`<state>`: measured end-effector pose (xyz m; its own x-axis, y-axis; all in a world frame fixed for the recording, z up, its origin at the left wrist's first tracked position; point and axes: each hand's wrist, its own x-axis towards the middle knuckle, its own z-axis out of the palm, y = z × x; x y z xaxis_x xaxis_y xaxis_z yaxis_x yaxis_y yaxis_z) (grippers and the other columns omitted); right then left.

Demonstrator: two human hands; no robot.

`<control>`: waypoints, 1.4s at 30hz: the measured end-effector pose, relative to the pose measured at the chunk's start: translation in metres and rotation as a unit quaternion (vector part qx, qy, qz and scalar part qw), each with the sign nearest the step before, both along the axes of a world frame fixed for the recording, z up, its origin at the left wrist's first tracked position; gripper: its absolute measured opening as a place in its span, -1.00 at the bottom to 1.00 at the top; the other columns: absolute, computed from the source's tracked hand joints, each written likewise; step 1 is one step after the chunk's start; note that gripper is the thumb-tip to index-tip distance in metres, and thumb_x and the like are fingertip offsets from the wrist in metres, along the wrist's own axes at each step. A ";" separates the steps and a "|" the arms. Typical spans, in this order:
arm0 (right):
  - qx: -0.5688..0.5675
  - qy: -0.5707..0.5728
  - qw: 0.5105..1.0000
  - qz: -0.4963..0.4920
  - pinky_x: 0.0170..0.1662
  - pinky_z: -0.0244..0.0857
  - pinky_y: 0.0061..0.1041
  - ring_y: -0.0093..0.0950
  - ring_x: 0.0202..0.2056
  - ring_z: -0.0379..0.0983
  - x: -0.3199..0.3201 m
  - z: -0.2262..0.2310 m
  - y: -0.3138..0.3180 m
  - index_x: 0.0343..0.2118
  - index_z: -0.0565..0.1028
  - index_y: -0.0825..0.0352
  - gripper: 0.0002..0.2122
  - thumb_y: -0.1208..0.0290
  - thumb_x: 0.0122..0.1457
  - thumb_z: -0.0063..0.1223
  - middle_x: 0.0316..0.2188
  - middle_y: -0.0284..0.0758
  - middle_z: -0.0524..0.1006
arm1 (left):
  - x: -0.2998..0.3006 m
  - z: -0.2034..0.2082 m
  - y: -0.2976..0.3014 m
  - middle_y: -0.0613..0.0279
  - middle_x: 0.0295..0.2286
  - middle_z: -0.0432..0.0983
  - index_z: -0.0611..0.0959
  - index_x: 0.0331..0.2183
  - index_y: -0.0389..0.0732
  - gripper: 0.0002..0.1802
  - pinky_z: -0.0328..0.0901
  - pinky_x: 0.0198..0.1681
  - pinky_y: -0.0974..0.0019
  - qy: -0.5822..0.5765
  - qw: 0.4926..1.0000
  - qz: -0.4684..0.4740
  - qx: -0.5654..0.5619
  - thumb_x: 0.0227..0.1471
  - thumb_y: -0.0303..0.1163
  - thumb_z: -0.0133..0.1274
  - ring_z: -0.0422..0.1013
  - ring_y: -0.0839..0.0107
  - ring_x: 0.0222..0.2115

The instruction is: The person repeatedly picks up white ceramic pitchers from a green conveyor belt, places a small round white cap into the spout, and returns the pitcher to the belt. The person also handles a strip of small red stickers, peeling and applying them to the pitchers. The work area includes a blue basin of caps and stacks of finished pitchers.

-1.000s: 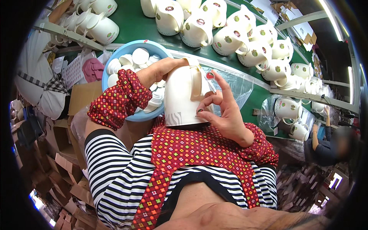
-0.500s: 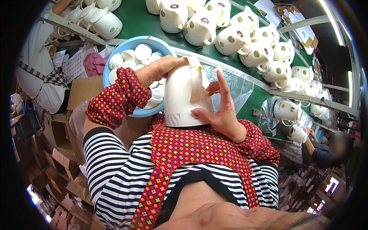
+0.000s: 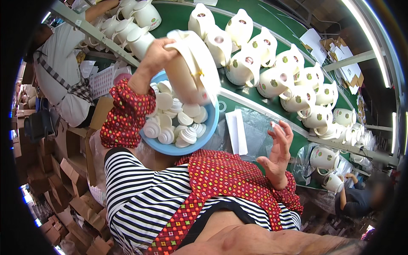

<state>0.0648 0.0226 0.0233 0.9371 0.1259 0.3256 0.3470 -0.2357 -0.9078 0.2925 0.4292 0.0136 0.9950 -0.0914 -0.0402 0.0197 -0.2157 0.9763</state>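
Observation:
My left hand is closed on a cream-white plastic jug near its spout end, and holds it tilted in the air. The jug is slightly smeared by motion. Below it stands a light-blue basin full of white stepped lids, some showing flat faces. On the right, my right hand is raised with its palm up and thumb spread away from curved fingers. It holds nothing plain to see, though a small white spot shows at one fingertip. Closest to that hand are a clear plastic bag and a folded white paper strip.
Rows of cream jugs with printed decoration stand on the green conveyor belt, beyond a metal rail. Cardboard boxes crowd the left. A person in white works at far left, another in dark clothing at right.
My left hand has lifted the jug from my lap up over the basin, toward the belt. My right hand has come away from the jug. The white paper strip now shows.

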 end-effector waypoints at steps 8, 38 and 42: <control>-0.067 0.023 0.996 -0.058 0.04 0.32 -0.36 -0.35 -0.09 0.47 0.023 0.000 0.007 -0.22 0.70 0.35 -0.77 0.72 0.04 0.32 -0.25 -0.29 0.61 | 0.125 -0.119 0.041 -0.37 0.27 0.17 0.77 -0.27 -0.13 -0.59 0.24 0.30 0.10 -0.197 0.899 0.135 0.366 -0.26 -0.22 0.46 0.27 -0.19 0.24; -0.047 0.175 0.982 -0.054 -0.01 0.30 -0.46 -0.39 -0.12 0.47 0.052 0.005 0.054 -0.39 0.63 0.40 -0.83 0.69 -0.06 0.40 -0.22 -0.27 0.53 | 0.159 -0.137 0.196 -0.06 0.06 0.58 0.53 0.21 -0.05 -0.25 0.35 0.19 0.05 0.004 0.880 0.244 0.407 -0.07 -0.30 0.32 0.47 -0.04 0.11; -0.061 0.151 0.986 -0.022 -0.03 0.32 -0.46 -0.40 -0.14 0.48 0.060 0.017 0.061 -0.40 0.64 0.39 -0.85 0.68 -0.05 0.39 -0.24 -0.27 0.55 | 0.139 -0.101 0.173 -0.14 -0.11 0.62 0.49 0.22 -0.25 -0.36 0.45 -0.22 0.23 -0.026 0.946 0.314 0.077 0.09 -0.48 0.18 0.53 0.27 -0.31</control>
<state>0.1252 0.0833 0.0399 0.9944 0.1042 0.0157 0.0523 -0.3591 -0.9318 0.4318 0.6019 -0.0875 0.8524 0.5209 0.0464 0.1428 -0.3173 0.9375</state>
